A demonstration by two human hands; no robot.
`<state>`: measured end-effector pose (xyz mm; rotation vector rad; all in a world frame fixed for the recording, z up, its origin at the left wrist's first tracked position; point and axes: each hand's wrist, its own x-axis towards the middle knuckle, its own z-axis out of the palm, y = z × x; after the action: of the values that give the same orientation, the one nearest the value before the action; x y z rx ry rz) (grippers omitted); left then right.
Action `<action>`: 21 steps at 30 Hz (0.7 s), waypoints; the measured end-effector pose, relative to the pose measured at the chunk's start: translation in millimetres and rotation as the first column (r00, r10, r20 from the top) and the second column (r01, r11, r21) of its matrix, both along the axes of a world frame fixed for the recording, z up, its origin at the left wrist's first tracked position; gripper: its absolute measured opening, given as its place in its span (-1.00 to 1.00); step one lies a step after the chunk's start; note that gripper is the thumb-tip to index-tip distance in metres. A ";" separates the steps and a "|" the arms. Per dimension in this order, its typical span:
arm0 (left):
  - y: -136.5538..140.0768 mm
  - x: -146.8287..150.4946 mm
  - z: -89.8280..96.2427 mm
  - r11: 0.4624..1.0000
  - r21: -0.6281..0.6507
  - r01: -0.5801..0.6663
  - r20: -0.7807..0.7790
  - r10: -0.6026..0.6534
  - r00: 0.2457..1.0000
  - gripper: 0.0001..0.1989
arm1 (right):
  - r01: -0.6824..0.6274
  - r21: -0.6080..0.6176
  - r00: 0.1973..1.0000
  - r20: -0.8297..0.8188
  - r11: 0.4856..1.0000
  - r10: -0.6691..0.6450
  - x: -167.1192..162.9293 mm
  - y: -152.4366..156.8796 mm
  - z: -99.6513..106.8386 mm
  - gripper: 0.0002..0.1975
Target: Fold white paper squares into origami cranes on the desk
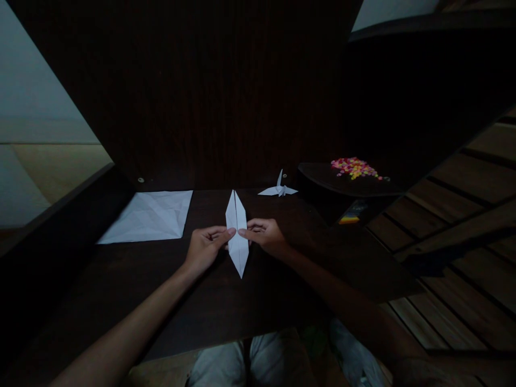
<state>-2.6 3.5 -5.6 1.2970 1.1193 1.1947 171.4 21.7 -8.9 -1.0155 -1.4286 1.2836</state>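
Observation:
Between my hands is a long white folded paper (237,252), pointed at both ends, with a slit down the middle of its far half. My left hand (205,244) pinches its left edge, thumb on top and fingers curled beneath. On the right edge, my right hand (268,236) grips it the same way, the two thumb tips almost meeting at the centre. Beyond it, to the right, stands a finished white paper crane (279,190). A creased white sheet (153,215) lies flat to the left.
Small pink, yellow and orange pieces (357,168) are heaped on a dark rounded shelf (318,174) at the right. Something yellow (349,220) shows below it. A dark upright panel (226,97) backs the dark tabletop (161,301), and a raised side board (52,215) borders the left.

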 end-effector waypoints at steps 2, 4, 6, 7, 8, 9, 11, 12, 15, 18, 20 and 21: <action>0.2 -0.8 -0.4 1.000 0.004 0.017 -0.006 -0.017 1.000 -0.72 | 0.011 0.010 1.000 0.005 1.000 -0.011 0.5 -0.4 -0.4 -0.71; 0.2 -1.8 -0.8 0.999 0.006 0.045 -0.005 -0.045 0.999 -0.73 | 0.004 0.013 1.000 0.006 1.000 -0.004 1.0 -0.3 -0.9 -0.73; 0.4 -2.8 -1.1 0.998 0.008 0.068 -0.012 -0.068 0.998 -0.73 | -0.002 0.014 1.000 -0.001 1.000 0.002 1.3 -0.3 -1.1 -0.73; 0.6 -3.1 -1.1 0.998 0.010 0.065 -0.018 -0.065 0.998 -0.73 | -0.001 0.013 1.000 -0.004 1.000 0.001 1.3 -0.5 -1.1 -0.73; 0.9 -3.4 -1.1 0.998 0.014 0.055 -0.030 -0.055 0.998 -0.73 | 0.002 0.011 1.000 -0.005 1.000 -0.002 1.2 -0.7 -1.1 -0.72; 1.1 -3.5 -0.9 0.999 0.022 0.037 -0.048 -0.035 0.998 -0.73 | 0.004 0.008 1.000 -0.004 1.000 -0.004 1.0 -1.1 -1.1 -0.72; 1.7 -3.1 0.0 0.999 0.049 -0.012 -0.087 0.016 0.996 -0.73 | 0.001 0.003 1.000 0.001 1.000 -0.001 0.2 -2.2 -1.3 -0.72; 1.9 -2.7 0.6 0.997 0.064 -0.032 -0.102 0.038 0.994 -0.73 | -0.002 0.004 1.000 0.001 1.000 0.002 -0.3 -2.9 -1.5 -0.72; 2.5 -1.5 1.9 0.993 0.090 -0.075 -0.090 0.083 0.992 -0.72 | -0.014 -0.004 1.000 -0.002 1.000 0.014 -2.3 -5.8 -1.6 -0.73; 3.2 -2.0 1.2 0.990 0.101 -0.096 -0.071 0.103 0.992 -0.72 | -0.013 -0.028 1.000 0.006 1.000 0.014 -4.2 -8.7 -0.3 -0.73; 3.5 -3.2 0.1 0.989 0.110 -0.098 -0.085 0.108 0.991 -0.74 | 0.000 -0.024 1.000 0.021 1.000 0.000 -4.9 -9.6 0.7 -0.74; 3.6 -3.8 -0.4 0.989 0.111 -0.096 -0.090 0.107 0.990 -0.74 | 0.011 -0.011 0.999 0.031 1.000 -0.010 -5.0 -9.8 0.9 -0.75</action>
<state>-6.4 7.2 -6.0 1.4049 1.2171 1.2938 166.4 12.0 -8.0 -1.0530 -1.4393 1.2742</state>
